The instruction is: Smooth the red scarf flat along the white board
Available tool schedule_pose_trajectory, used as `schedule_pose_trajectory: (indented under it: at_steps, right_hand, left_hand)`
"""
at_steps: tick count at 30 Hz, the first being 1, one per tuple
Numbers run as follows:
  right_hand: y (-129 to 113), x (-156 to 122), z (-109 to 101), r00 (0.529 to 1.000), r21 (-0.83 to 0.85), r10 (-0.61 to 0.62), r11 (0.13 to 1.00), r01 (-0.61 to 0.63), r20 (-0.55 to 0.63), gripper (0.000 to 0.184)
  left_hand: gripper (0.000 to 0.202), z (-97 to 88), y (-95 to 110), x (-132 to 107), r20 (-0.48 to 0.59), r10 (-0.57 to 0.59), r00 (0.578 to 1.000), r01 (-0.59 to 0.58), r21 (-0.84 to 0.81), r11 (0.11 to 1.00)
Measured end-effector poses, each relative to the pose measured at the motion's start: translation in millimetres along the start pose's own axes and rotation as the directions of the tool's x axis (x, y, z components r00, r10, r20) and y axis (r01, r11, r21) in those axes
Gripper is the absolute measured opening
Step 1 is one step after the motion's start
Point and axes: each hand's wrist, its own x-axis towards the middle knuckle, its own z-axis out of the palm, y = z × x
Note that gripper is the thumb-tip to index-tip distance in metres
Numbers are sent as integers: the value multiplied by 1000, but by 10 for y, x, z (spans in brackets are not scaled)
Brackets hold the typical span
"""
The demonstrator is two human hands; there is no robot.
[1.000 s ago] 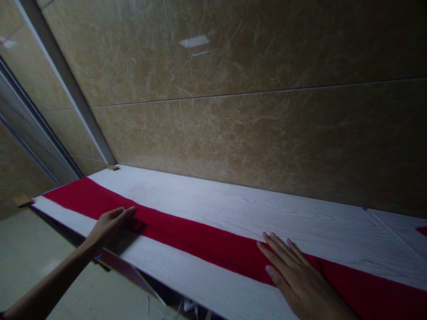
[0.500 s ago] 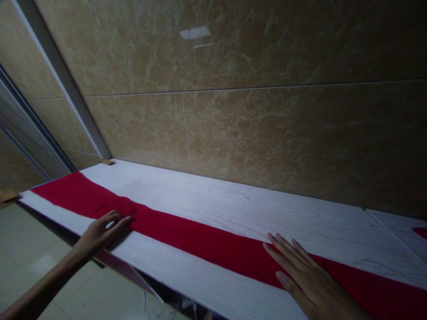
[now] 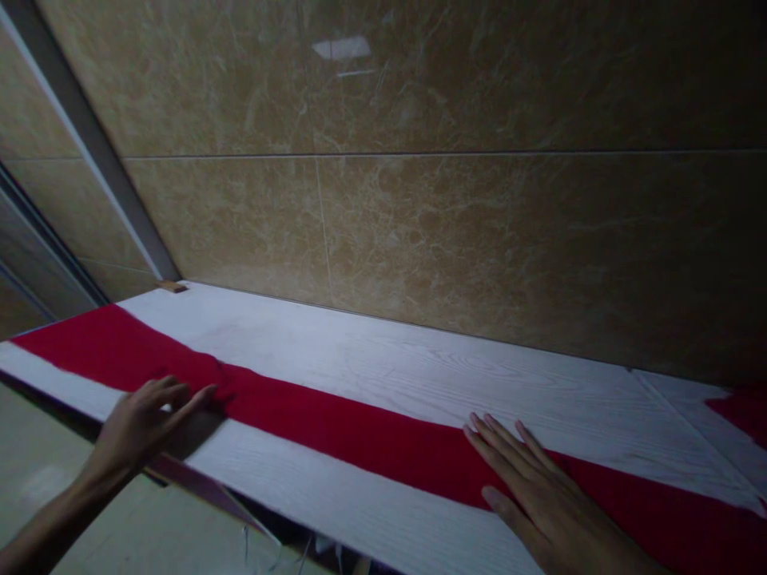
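A long strip of red cloth [image 3: 335, 431] lies lengthwise along a white wood-grain tabletop [image 3: 383, 343], with a small crease left of its middle. Over the cloth's front edge, beside that crease, is my left hand [image 3: 147, 419]. Its fingers are bent, the thumb stretches out apart from them, and I see no cloth gripped between them. Whether the fingertips press on the fabric is hard to tell. My right hand [image 3: 539, 495] rests flat across the strip farther right, fingers extended and palm down.
Behind the table rises a brown marble-tiled wall [image 3: 419, 224] with a metal post [image 3: 101, 152] at left. A small wooden block [image 3: 172, 285] sits at the back left corner. More red fabric [image 3: 743, 411] lies at the far right. Cables [image 3: 305, 551] hang below the front edge.
The view has shifted slightly, so the table and cloth appear farther left. More red fabric shows at the right edge. My right hand stays flat; my left hand remains near the crease.
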Motion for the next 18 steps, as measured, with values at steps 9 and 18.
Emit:
schedule_pose_trajectory:
  at_steps: [9,18]
  right_hand:
    - [-680,561,-154,999,-12,15,1000,-15,-29,56]
    - [-792,618,257,998,80,58,995,-61,28,63]
  left_hand:
    - [49,381,1203,52,224,472,853,-439,-182,880]
    - [59,540,1335,-112,533,422,734,-410,-148,900]
